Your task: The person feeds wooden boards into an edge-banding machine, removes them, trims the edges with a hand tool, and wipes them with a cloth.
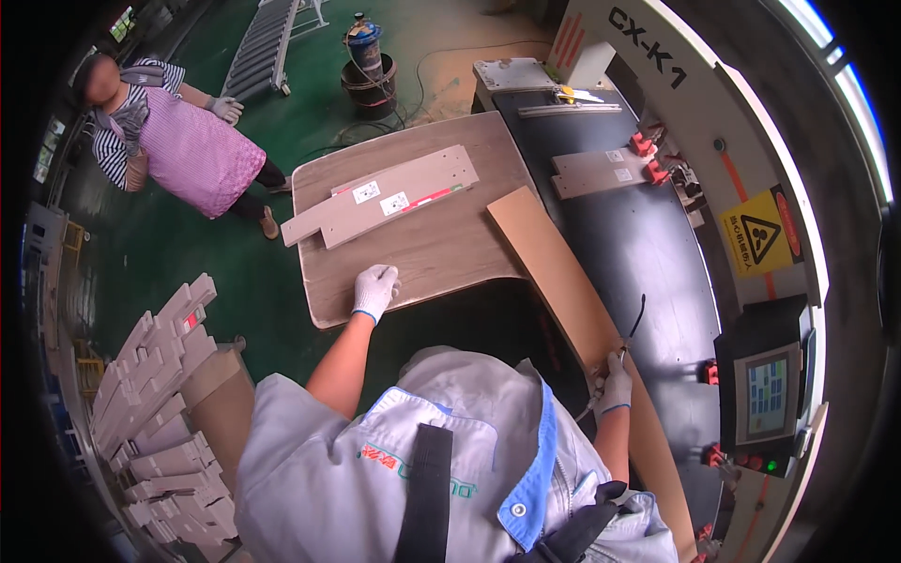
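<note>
My left hand [375, 289], in a white glove with a blue cuff, is curled closed over the near edge of a wooden tabletop [450, 244]. Nothing shows in its fingers. Farther up the tabletop lie flat notched panels [404, 195] with white labels and a red-green strip. In my gloved right hand [615, 387] is an air blow gun [640, 314]; its thin dark nozzle points away over the black machine bed, and a hose trails below the hand. Under that hand runs a long brown board [549, 249] along the bed's edge.
A drilling machine [751, 141] with a control screen [768, 396] stands at the right; a small panel [601, 174] lies by its red clamps. Stacked panels [155, 375] fill the lower left. A person in a pink apron [202, 155] stands far left, near a roller conveyor [263, 47] and bucket [369, 84].
</note>
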The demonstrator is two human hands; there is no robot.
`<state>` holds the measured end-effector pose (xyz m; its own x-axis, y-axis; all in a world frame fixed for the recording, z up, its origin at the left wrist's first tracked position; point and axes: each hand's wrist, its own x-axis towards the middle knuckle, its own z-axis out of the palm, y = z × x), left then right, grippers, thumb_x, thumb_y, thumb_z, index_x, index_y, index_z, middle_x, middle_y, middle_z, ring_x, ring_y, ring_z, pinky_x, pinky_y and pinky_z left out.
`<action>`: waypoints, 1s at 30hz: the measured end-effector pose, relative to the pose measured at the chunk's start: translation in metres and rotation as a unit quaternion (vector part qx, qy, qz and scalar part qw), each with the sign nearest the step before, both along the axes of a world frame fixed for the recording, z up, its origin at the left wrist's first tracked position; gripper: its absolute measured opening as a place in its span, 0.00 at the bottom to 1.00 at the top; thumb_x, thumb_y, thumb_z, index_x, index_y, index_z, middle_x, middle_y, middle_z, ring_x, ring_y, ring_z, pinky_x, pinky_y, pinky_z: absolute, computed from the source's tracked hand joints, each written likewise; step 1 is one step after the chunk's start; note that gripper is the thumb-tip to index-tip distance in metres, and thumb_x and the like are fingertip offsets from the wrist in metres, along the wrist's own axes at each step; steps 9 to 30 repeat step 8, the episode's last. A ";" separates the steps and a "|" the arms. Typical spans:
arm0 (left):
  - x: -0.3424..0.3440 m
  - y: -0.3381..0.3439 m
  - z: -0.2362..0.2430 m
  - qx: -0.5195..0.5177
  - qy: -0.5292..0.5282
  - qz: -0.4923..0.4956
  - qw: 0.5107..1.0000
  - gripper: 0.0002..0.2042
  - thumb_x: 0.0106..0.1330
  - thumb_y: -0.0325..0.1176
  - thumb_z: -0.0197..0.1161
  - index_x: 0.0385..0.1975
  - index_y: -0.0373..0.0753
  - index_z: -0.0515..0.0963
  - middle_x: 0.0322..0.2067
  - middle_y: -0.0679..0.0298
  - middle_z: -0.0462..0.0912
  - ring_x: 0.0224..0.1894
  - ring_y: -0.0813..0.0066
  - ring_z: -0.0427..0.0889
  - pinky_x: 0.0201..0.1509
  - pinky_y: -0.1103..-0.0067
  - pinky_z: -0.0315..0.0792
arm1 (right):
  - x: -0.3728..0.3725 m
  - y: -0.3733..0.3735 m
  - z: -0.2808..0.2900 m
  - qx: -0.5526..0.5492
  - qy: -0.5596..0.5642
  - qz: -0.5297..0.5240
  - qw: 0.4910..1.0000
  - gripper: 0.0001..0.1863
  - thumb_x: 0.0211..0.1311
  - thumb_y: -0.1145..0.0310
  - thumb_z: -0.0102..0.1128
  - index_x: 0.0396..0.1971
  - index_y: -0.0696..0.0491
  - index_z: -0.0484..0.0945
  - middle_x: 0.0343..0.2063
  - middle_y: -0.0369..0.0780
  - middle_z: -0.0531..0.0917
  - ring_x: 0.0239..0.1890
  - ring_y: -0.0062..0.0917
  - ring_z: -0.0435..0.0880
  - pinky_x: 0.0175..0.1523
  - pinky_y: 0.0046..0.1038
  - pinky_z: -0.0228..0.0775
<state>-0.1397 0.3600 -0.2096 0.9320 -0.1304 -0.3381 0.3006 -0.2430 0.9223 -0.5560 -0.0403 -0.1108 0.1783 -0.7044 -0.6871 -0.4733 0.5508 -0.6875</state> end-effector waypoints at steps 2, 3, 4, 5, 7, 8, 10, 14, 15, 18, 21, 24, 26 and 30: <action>0.011 0.005 0.013 -0.005 0.099 -0.034 0.994 0.13 0.79 0.40 0.68 0.41 0.34 0.86 0.29 0.62 0.89 0.24 0.76 0.85 0.27 0.77 0.77 | 0.003 0.002 -0.016 0.042 -0.023 -0.071 0.996 0.27 0.79 0.41 0.61 0.28 0.50 0.81 0.16 0.35 0.79 0.12 0.26 0.73 0.17 0.28 0.56; 0.013 0.006 0.014 -0.006 0.117 -0.035 0.993 0.12 0.80 0.39 0.67 0.46 0.36 0.85 0.29 0.62 0.88 0.23 0.76 0.84 0.24 0.79 0.75 | 0.000 0.003 -0.019 0.063 -0.034 -0.050 0.996 0.25 0.81 0.42 0.59 0.32 0.49 0.81 0.17 0.35 0.80 0.12 0.24 0.73 0.17 0.27 0.58; 0.018 0.009 0.010 -0.029 0.133 -0.044 0.990 0.11 0.80 0.39 0.67 0.46 0.36 0.85 0.30 0.62 0.89 0.23 0.75 0.84 0.25 0.78 0.76 | -0.004 0.005 -0.021 0.065 -0.032 -0.045 0.996 0.25 0.81 0.42 0.59 0.32 0.49 0.81 0.17 0.35 0.80 0.12 0.24 0.73 0.17 0.27 0.58; 0.020 0.010 0.009 -0.031 0.127 -0.056 0.990 0.12 0.80 0.39 0.68 0.46 0.35 0.85 0.30 0.61 0.89 0.23 0.75 0.85 0.25 0.78 0.77 | 0.000 0.008 -0.019 0.051 -0.069 -0.061 0.994 0.24 0.82 0.43 0.59 0.34 0.49 0.81 0.17 0.35 0.81 0.12 0.24 0.74 0.17 0.27 0.59; 0.023 0.010 0.013 -0.037 0.119 -0.071 0.990 0.13 0.79 0.41 0.68 0.46 0.35 0.86 0.31 0.59 0.90 0.24 0.72 0.86 0.27 0.75 0.79 | 0.006 0.011 -0.026 0.017 -0.116 -0.096 0.989 0.22 0.83 0.44 0.57 0.39 0.48 0.80 0.19 0.34 0.83 0.14 0.21 0.76 0.17 0.27 0.65; 0.025 0.012 0.018 -0.041 0.119 -0.069 0.990 0.15 0.78 0.42 0.68 0.45 0.34 0.86 0.31 0.57 0.90 0.24 0.70 0.88 0.28 0.73 0.81 | 0.010 0.018 -0.029 0.020 -0.113 -0.086 0.990 0.22 0.83 0.44 0.57 0.39 0.48 0.80 0.19 0.34 0.83 0.14 0.21 0.76 0.17 0.27 0.65; 0.025 0.012 0.018 -0.041 0.119 -0.069 0.990 0.15 0.78 0.42 0.68 0.45 0.34 0.86 0.31 0.57 0.90 0.24 0.70 0.88 0.28 0.73 0.81 | 0.010 0.018 -0.029 0.020 -0.113 -0.086 0.990 0.22 0.83 0.44 0.57 0.39 0.48 0.80 0.19 0.34 0.83 0.14 0.21 0.76 0.17 0.27 0.65; 0.025 0.012 0.018 -0.041 0.119 -0.069 0.990 0.15 0.78 0.42 0.68 0.45 0.34 0.86 0.31 0.57 0.90 0.24 0.70 0.88 0.28 0.73 0.81 | 0.010 0.018 -0.029 0.020 -0.113 -0.086 0.990 0.22 0.83 0.44 0.57 0.39 0.48 0.80 0.19 0.34 0.83 0.14 0.21 0.76 0.17 0.27 0.65; 0.025 0.012 0.018 -0.041 0.119 -0.069 0.990 0.15 0.78 0.42 0.68 0.45 0.34 0.86 0.31 0.57 0.90 0.24 0.70 0.88 0.28 0.73 0.81 | 0.010 0.018 -0.029 0.020 -0.113 -0.086 0.990 0.22 0.83 0.44 0.57 0.39 0.48 0.80 0.19 0.34 0.83 0.14 0.21 0.76 0.17 0.27 0.65; 0.025 0.012 0.018 -0.041 0.119 -0.069 0.990 0.15 0.78 0.42 0.68 0.45 0.34 0.86 0.31 0.57 0.90 0.24 0.70 0.88 0.28 0.73 0.81 | 0.010 0.018 -0.029 0.020 -0.113 -0.086 0.990 0.22 0.83 0.44 0.57 0.39 0.48 0.80 0.19 0.34 0.83 0.14 0.21 0.76 0.17 0.27 0.65; 0.025 0.012 0.018 -0.041 0.119 -0.069 0.990 0.15 0.78 0.42 0.68 0.45 0.34 0.86 0.31 0.57 0.90 0.24 0.70 0.88 0.28 0.73 0.81 | 0.010 0.018 -0.029 0.020 -0.113 -0.086 0.990 0.22 0.83 0.44 0.57 0.39 0.48 0.80 0.19 0.34 0.83 0.14 0.21 0.76 0.17 0.27 0.65; 0.025 0.012 0.018 -0.041 0.119 -0.069 0.990 0.15 0.78 0.42 0.68 0.45 0.34 0.86 0.31 0.57 0.90 0.24 0.70 0.88 0.28 0.73 0.81 | 0.010 0.018 -0.029 0.020 -0.113 -0.086 0.990 0.22 0.83 0.44 0.57 0.39 0.48 0.80 0.19 0.34 0.83 0.14 0.21 0.76 0.17 0.27 0.65; 0.025 0.012 0.018 -0.041 0.119 -0.069 0.990 0.15 0.78 0.42 0.68 0.45 0.34 0.86 0.31 0.57 0.90 0.24 0.70 0.88 0.28 0.73 0.81 | 0.010 0.018 -0.029 0.020 -0.113 -0.086 0.990 0.22 0.83 0.44 0.57 0.39 0.48 0.80 0.19 0.34 0.83 0.14 0.21 0.76 0.17 0.27 0.65; 0.025 0.012 0.018 -0.041 0.119 -0.069 0.990 0.15 0.78 0.42 0.68 0.45 0.34 0.86 0.31 0.57 0.90 0.24 0.70 0.88 0.28 0.73 0.81 | 0.010 0.018 -0.029 0.020 -0.113 -0.086 0.990 0.22 0.83 0.44 0.57 0.39 0.48 0.80 0.19 0.34 0.83 0.14 0.21 0.76 0.17 0.27 0.65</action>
